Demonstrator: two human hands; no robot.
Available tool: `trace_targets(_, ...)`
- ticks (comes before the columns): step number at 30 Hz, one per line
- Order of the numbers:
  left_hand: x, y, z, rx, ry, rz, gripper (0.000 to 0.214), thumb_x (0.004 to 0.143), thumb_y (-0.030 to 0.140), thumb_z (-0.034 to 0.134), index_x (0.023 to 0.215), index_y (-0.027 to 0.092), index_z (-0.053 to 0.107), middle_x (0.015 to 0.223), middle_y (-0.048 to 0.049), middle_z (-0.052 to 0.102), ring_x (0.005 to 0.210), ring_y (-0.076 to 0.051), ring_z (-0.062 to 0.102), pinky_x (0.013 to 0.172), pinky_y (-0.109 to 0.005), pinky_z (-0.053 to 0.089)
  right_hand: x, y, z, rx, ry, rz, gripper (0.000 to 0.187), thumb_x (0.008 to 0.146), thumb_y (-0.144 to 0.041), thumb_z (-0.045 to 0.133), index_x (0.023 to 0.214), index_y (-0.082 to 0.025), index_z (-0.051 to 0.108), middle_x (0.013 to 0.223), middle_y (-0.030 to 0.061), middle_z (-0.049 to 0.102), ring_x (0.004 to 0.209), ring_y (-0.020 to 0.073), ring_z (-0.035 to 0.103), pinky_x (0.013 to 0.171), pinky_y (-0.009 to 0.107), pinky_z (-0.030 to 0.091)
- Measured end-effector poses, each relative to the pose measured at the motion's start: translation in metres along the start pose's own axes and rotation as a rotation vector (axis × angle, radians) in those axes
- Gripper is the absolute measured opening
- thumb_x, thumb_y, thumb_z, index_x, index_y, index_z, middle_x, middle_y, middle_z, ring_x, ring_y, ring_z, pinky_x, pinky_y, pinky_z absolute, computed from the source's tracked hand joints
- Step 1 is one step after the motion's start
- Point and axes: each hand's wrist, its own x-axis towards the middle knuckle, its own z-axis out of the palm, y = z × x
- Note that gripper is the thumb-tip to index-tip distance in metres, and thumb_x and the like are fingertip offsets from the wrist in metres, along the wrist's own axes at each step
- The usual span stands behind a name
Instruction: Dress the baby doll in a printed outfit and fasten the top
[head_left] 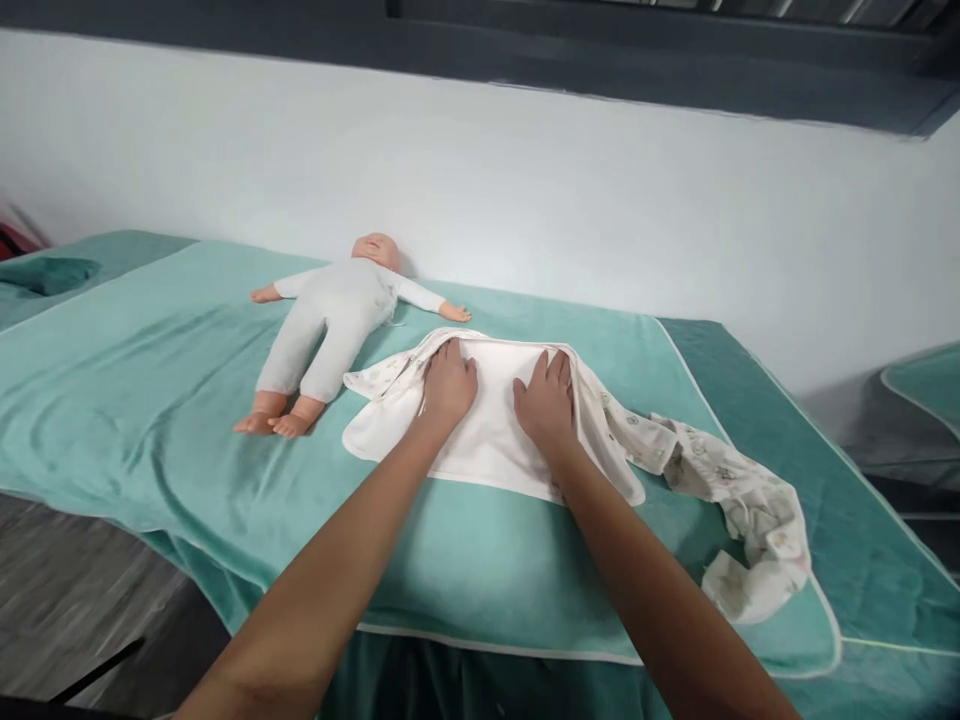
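A small white baby shirt [495, 420] with a printed pattern on its outer side lies spread open on the green cover, its plain inside facing up. My left hand [450, 385] rests on its left part, fingers stretched out and partly under the folded front edge. On the right part lies my right hand [546, 400], fingers spread, some tips tucked at the other front edge. Beyond my left hand a baby doll [337, 300] in a white body lies on its back, arms out. Crumpled printed baby pants [750, 490] lie to the right, touching or near the shirt's sleeve.
A green velvety cover [187, 380] with pale piping drapes over the bed or table. Behind it rises a white wall [525, 200] below a dark ledge [465, 60]. Grey flooring [67, 570] shows at lower left, and another green surface [930, 385] stands at far right.
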Motion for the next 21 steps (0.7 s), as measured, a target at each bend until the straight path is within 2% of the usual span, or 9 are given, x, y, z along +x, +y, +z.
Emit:
trace_targets(4,0.018,0.011,0.009,-0.027,-0.008,-0.068,0.053,0.098,0.031,0.041,0.144,0.004,0.04,0.146,-0.022,0.052,0.14,-0.032,0.045,0.114,-0.042,0.038,0.014,0.008,0.005,0.005,0.05,-0.073,0.071,0.096,-0.029,0.041,0.157,-0.001,0.018,0.164,0.0285,0.013,0.153,0.0383,0.011,0.119,0.055,0.026)
trace_targets(7,0.029,0.012,0.018,0.04,-0.051,-0.124,0.052,0.099,0.036,0.04,0.143,0.009,0.041,0.147,-0.0215,0.05,0.138,-0.034,0.046,0.111,-0.045,0.04,0.033,0.018,0.011,-0.013,0.023,-0.111,0.071,0.097,-0.033,0.041,0.157,-0.002,0.019,0.164,0.0278,0.014,0.153,0.0384,0.014,0.12,0.053,0.023)
trace_targets(12,0.041,0.007,0.028,0.161,-0.141,-0.113,0.049,0.1,0.044,0.036,0.132,0.01,0.05,0.139,-0.023,0.057,0.13,-0.035,0.053,0.106,-0.046,0.044,0.062,0.029,0.018,-0.031,-0.039,-0.086,0.069,0.099,-0.04,0.037,0.157,-0.005,0.023,0.165,0.0255,0.018,0.152,0.0378,0.019,0.12,0.052,0.024)
trace_targets(17,0.047,0.007,0.034,0.204,-0.147,-0.107,0.055,0.101,0.046,0.031,0.13,0.005,0.053,0.136,-0.0266,0.058,0.126,-0.036,0.056,0.103,-0.047,0.045,0.068,0.029,0.021,-0.056,-0.142,-0.035,0.07,0.101,-0.042,0.03,0.155,0.001,0.026,0.162,0.0257,0.026,0.152,0.0337,0.023,0.121,0.048,0.025)
trace_targets(21,0.044,0.01,0.035,0.212,-0.131,-0.105,0.056,0.101,0.045,0.032,0.13,0.003,0.054,0.135,-0.0278,0.059,0.126,-0.037,0.056,0.104,-0.049,0.045,0.067,0.026,0.022,-0.092,-0.132,-0.05,0.069,0.101,-0.041,0.029,0.152,0.006,0.029,0.16,0.0279,0.029,0.151,0.0343,0.024,0.121,0.046,0.024)
